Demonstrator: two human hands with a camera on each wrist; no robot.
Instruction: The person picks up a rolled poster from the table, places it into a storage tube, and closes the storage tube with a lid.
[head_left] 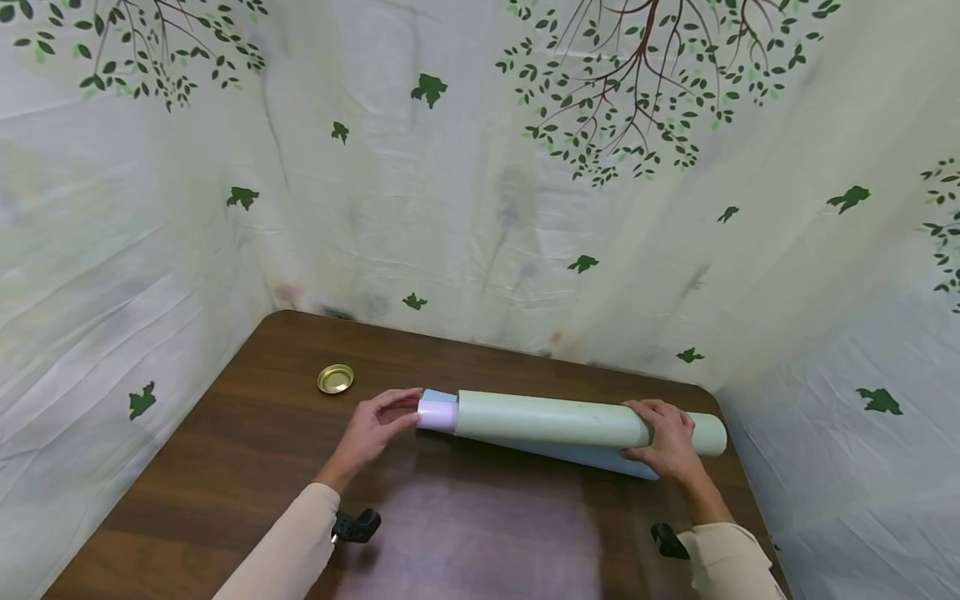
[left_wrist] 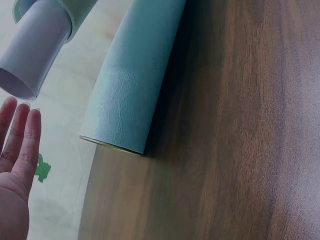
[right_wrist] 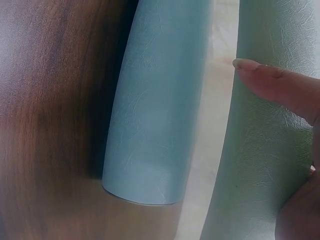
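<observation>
Green roll (head_left: 555, 421), right hand (head_left: 670, 440), unlabelled

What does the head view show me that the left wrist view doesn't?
Only the head view shows the gold lid, the right hand gripping the green roll, and the leaf-print curtain. Only the left wrist view shows the left hand with straight fingers just off the white tube's open end, and the blue roll's end edge. Both show the rolls and the wooden table.
</observation>
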